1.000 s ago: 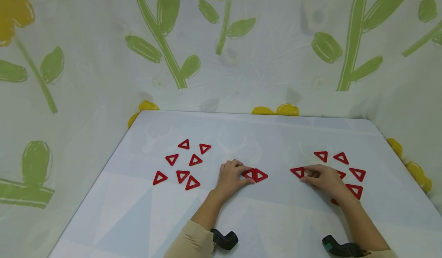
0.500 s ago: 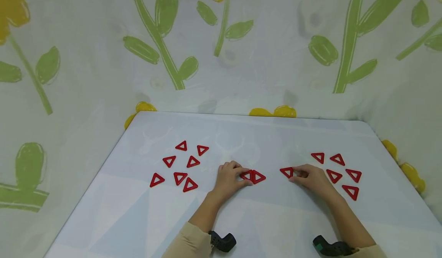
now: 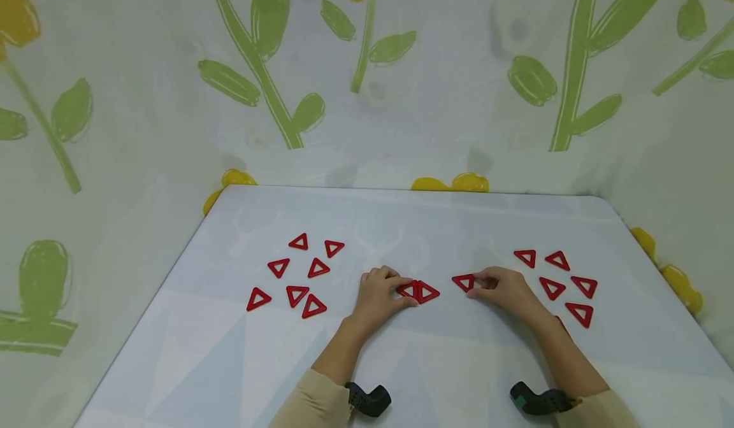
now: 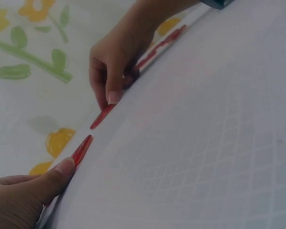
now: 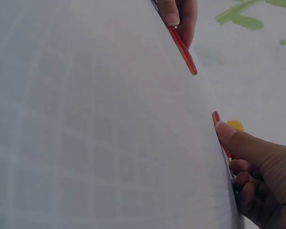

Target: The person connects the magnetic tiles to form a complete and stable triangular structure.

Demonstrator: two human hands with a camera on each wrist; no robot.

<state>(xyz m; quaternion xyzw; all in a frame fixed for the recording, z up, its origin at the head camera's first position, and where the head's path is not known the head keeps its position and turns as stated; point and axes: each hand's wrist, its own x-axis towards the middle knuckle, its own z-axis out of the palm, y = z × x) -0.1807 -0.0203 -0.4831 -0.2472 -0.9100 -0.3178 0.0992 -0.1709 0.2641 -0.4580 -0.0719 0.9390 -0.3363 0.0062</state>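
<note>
My left hand [image 3: 378, 295] pinches a hollow red plastic triangle [image 3: 406, 284] between thumb and fingers, flat on the table. Against that triangle's right side lies a second red triangle [image 3: 434, 293], pointing right; the two make a diamond. Across a small gap, a third red triangle [image 3: 460, 286] is pinched at its right end by my right hand [image 3: 507, 290], its point facing left. Seen edge-on in the left wrist view, the left-hand triangles [image 4: 82, 151] stand just short of the right-hand one [image 4: 103, 117]. The right wrist view also shows the right thumb on its triangle [image 5: 216, 117].
Several red triangles lie scattered on the left of the pale table [image 3: 367, 364], one of them here [image 3: 297, 287]. Another loose group, including this triangle [image 3: 581, 306], is at the right; my right forearm partly covers one piece. Floral cloth [image 3: 401, 128] hangs behind.
My right hand has slid left with its triangle, narrowing the gap to the joined pair. The left hand keeps hold of its triangle in place. The whole head view has shifted slightly.
</note>
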